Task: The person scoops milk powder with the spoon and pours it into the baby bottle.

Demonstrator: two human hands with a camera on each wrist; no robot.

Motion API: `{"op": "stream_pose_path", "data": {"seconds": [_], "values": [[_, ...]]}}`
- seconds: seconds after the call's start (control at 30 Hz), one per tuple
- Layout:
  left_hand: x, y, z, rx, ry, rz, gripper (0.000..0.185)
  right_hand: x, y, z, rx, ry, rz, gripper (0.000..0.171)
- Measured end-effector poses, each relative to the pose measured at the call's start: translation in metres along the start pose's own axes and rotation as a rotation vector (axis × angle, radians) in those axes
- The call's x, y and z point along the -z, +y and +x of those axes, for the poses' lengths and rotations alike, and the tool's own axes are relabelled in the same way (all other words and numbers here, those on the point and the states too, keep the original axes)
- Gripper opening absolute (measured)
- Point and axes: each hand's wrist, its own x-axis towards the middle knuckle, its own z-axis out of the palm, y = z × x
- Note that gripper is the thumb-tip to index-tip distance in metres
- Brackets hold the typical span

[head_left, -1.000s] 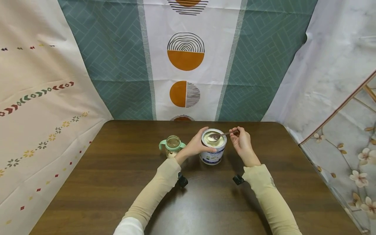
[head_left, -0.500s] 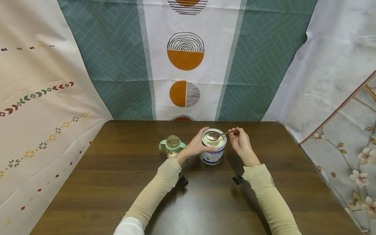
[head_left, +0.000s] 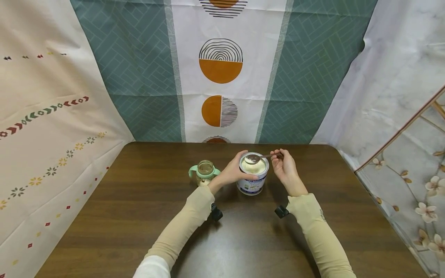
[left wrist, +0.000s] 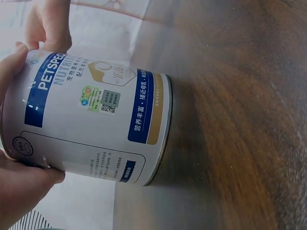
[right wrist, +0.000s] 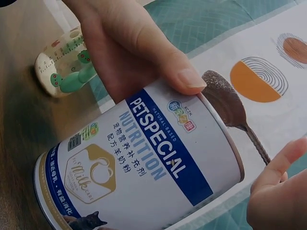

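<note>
My left hand grips the upper side of a white and blue can of pet milk powder, thumb toward the near side and fingers around the far side. The can stands upright and uncovered on the table, with pale cream powder inside. Between the fingertips of my right hand, to the can's right, is the handle of a metal spoon. Its bowl lies over the can's mouth near the back rim, with a little pale powder showing at its left edge in the head view.
Just left of the can, partly behind my left wrist, stands a clear bottle with mint-green handles and no lid on. A dark wooden table carries everything. Patterned cloths hang at the back and sides.
The spoon's bowl has shifted slightly toward the back rim of the can, uncovering more of the powder surface. My left hand and the can stay in place.
</note>
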Motion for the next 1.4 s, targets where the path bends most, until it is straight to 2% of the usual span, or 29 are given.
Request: {"op": "stream_pose_path", "data": {"seconds": [0.3,0.57,0.67,0.97,1.4], "values": [[-0.001,0.000,0.001,0.003,0.006,0.002,0.104,-0.004,0.001,-0.002,0.035,0.011,-0.034,0.042],[0.004,0.002,-0.002,-0.002,0.023,0.037,0.106,-0.009,0.003,-0.004,0.094,-0.018,-0.068,0.041],[0.006,0.001,-0.004,-0.013,0.034,0.049,0.105,-0.010,0.004,-0.004,0.094,-0.024,-0.074,0.040],[0.011,-0.002,-0.008,-0.019,0.022,0.004,0.100,-0.008,0.007,-0.004,0.080,-0.014,-0.059,0.041],[0.022,0.005,-0.014,-0.039,0.024,0.000,0.094,-0.015,0.010,-0.005,0.062,-0.014,-0.064,0.041]]}}
